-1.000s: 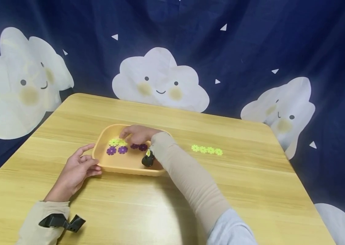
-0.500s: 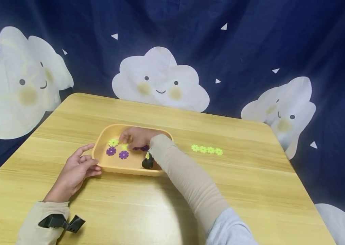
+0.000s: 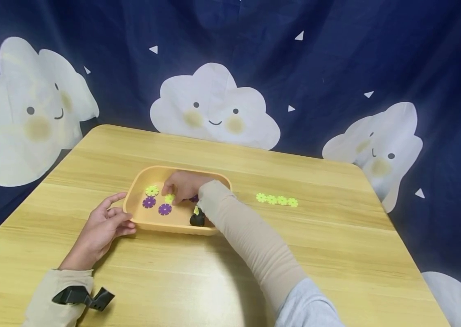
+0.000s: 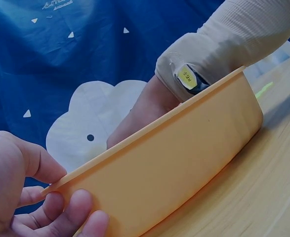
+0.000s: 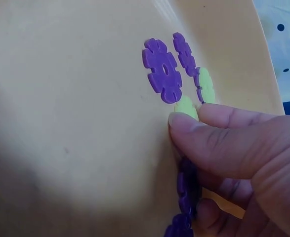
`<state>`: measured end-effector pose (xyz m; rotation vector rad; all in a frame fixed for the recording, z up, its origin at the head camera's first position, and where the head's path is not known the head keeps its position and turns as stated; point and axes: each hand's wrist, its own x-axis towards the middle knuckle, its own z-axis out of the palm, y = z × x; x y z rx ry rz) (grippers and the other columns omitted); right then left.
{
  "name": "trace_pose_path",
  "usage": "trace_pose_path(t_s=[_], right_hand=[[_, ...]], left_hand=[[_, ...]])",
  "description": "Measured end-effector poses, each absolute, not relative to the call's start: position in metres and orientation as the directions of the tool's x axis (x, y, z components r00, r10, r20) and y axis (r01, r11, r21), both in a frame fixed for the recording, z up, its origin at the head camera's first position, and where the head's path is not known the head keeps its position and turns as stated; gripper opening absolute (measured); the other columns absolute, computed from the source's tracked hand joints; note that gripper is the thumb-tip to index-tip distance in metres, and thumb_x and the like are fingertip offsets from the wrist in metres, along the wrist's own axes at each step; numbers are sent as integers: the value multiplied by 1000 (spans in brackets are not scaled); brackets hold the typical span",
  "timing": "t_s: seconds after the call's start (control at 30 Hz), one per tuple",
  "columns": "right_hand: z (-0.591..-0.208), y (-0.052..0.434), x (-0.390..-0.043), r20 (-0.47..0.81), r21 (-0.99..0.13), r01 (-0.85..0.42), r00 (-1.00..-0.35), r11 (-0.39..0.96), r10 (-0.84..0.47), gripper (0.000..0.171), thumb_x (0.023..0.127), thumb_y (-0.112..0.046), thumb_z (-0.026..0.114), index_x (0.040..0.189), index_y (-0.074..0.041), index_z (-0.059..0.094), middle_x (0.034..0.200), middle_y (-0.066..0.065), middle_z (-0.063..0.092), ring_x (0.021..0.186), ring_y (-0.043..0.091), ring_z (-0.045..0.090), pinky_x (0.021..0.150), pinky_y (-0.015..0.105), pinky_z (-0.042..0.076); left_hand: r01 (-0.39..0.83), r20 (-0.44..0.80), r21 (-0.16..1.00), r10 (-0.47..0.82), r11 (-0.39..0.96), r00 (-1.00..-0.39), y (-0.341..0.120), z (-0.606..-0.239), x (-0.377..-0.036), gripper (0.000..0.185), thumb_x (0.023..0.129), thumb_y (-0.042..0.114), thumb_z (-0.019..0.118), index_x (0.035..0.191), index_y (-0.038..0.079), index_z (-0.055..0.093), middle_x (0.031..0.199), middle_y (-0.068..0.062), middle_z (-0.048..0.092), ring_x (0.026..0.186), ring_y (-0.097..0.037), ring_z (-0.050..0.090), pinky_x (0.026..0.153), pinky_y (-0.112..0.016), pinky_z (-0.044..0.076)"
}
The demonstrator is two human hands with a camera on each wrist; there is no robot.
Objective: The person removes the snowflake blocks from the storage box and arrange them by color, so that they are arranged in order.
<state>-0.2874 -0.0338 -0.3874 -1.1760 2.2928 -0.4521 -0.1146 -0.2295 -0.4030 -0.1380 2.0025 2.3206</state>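
Steadying the tray [image 3: 140,217] by its rim, your left hand [image 3: 101,227] grips it so it stays put; your right hand [image 3: 184,185] pinches a yellow-green flower disc [image 3: 169,198] off its floor.

Very little writing could be read. In the left wrist view, a small yellow label [image 4: 186,75] sat on the black device strapped to the person's right wrist, just above the rim of the orange tray [image 4: 184,148]; it bore a few dark characters that looked like "RGS", though they were too small to be sure of. In the same view, faint pale lettering [image 4: 59,4] ran along the top edge of the blue cloud-patterned backdrop, cut off by the frame and not legible. In the head and right wrist views, nothing readable appeared on the tray, the flower pieces or the table.
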Motion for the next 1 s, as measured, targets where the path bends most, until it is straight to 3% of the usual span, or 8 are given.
trace_pose_path(t_s=[0.33, 0.67, 0.8, 1.0], right_hand=[[-384, -35, -283, -343, -499, -608, -516, 618, -785, 28, 82, -9, 78, 107, -14, 67, 103, -6, 61, 97, 8, 55, 83, 11, 45], [-385, -31, -284, -322, -496, -620, -519, 608, -792, 27, 84, -13, 77, 96, -15, 54, 96, 0, 54, 89, 13, 51, 74, 19, 45], [-383, -27, -286, -316, -506, -593, -548, 626, -775, 25, 86, -12, 75, 92, -14, 50, 91, 1, 51, 85, 14, 49, 71, 21, 45], [-375, -22, -288, -313, -514, -594, -542, 619, -780, 24, 89, -12, 71, 108, -16, 56, 88, 3, 61, 82, 15, 56, 74, 21, 48]], left_hand=[[-114, -115, 985, -3, -132, -993, -229, -404, -115, 59, 93, -8, 52, 144, 4, 25, 78, -2, 57, 64, -16, 65, 63, -31, 61], [-113, -115, 985, -4, -128, -993, -229, -405, -114, 58, 93, -8, 51, 144, 4, 25, 77, -2, 56, 64, -16, 65, 63, -31, 61], [-115, -117, 986, -4, -123, -993, -229, -404, -114, 59, 93, -7, 52, 145, 3, 25, 78, -2, 56, 64, -16, 65, 63, -31, 61], [-115, -117, 985, -10, -127, -993, -230, -404, -114, 59, 93, -7, 52, 144, 5, 26, 79, -2, 57, 65, -16, 65, 63, -31, 61]])
